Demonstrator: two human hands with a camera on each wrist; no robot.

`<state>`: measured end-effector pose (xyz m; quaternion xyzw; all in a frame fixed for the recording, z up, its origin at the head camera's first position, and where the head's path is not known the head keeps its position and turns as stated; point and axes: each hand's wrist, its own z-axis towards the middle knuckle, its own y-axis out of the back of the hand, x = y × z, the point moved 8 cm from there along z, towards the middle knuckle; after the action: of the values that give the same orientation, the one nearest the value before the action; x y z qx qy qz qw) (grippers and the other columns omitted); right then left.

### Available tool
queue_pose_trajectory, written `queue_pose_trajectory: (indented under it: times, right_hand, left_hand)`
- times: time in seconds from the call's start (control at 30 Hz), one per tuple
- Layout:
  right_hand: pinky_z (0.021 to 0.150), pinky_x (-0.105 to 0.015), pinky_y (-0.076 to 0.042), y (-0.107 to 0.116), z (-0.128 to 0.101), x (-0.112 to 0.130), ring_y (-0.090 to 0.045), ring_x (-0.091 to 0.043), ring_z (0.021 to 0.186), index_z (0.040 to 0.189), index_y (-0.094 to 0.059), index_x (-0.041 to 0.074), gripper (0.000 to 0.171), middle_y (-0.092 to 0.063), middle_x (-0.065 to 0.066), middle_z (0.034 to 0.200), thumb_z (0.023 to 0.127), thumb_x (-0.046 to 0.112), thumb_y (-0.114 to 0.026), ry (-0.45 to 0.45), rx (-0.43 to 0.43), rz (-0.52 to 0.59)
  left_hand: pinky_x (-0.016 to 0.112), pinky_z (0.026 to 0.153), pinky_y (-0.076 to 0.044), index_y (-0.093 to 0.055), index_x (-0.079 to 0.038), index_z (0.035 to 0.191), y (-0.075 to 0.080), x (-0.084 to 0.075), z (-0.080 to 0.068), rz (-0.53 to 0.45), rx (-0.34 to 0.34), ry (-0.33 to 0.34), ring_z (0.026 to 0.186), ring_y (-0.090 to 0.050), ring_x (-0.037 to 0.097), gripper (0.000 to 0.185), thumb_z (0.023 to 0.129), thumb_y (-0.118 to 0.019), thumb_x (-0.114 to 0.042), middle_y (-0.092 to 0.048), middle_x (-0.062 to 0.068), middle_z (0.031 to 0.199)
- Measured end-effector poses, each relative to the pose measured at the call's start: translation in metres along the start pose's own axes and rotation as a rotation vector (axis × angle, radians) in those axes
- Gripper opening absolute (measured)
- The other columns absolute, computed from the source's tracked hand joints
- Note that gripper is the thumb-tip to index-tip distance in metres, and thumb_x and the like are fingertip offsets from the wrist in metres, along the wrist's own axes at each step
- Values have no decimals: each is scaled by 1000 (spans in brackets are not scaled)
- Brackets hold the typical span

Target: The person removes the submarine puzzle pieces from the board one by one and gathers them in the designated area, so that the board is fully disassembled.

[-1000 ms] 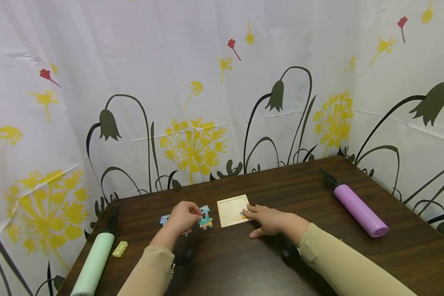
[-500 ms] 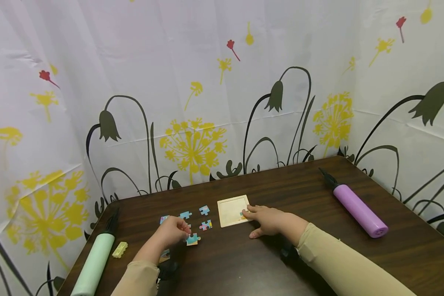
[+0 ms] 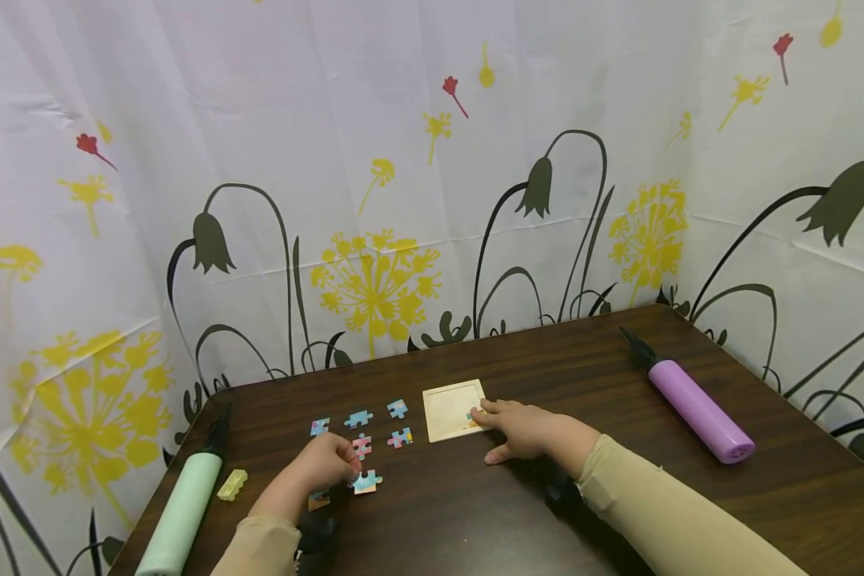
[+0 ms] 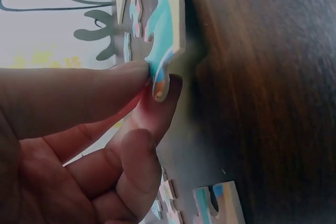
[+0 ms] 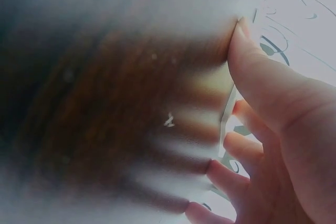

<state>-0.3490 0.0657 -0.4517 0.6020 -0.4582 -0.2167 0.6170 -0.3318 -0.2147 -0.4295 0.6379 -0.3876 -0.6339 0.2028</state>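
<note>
My left hand (image 3: 322, 464) pinches a blue and tan jigsaw puzzle piece (image 3: 366, 482) between thumb and fingers. In the left wrist view that jigsaw puzzle piece (image 4: 165, 22) is tilted on edge, a little above the dark table. Around this hand lie several loose pieces, among them a pink one (image 3: 362, 446) and a tan and blue one (image 3: 318, 501) partly behind the wrist. A shallow wooden puzzle tray (image 3: 448, 410) lies to the right, with one small piece at its lower right corner. My right hand (image 3: 524, 428), fingers spread, rests at the tray's right side, partly covering that corner piece.
On the brown table (image 3: 475, 512), a green hand pump (image 3: 182, 512) lies at the left edge, with a small yellow block (image 3: 233, 485) beside it. A purple hand pump (image 3: 700, 410) lies at the right. A flowered curtain (image 3: 403, 192) hangs behind.
My left hand moved from the far pieces left and toward me, bringing the blue and tan jigsaw puzzle piece below the pink one. The right hand and tray stayed put.
</note>
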Motion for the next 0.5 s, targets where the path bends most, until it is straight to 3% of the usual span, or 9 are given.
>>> queue_pose_trajectory:
  times: [0.33, 0.5]
  right_hand:
    - [108, -53, -30, 1, -1, 2, -27, -37, 143, 154, -37, 18, 82, -28, -9, 159, 85, 46, -73, 4, -2, 13]
    - [108, -53, -30, 1, -1, 0, -27, -36, 143, 154, -37, 19, 82, -28, -8, 159, 85, 47, -73, 4, -1, 11]
  left_hand:
    - [32, 55, -39, -63, -4, 68, 4, 8, 0, 75, -46, 88, 63, -47, 20, 16, 75, -74, 3, -55, 3, 66]
    - [33, 55, -39, -61, -6, 68, 5, -2, 6, 102, -69, 66, 63, -48, 20, 18, 76, -76, -1, -55, 3, 68]
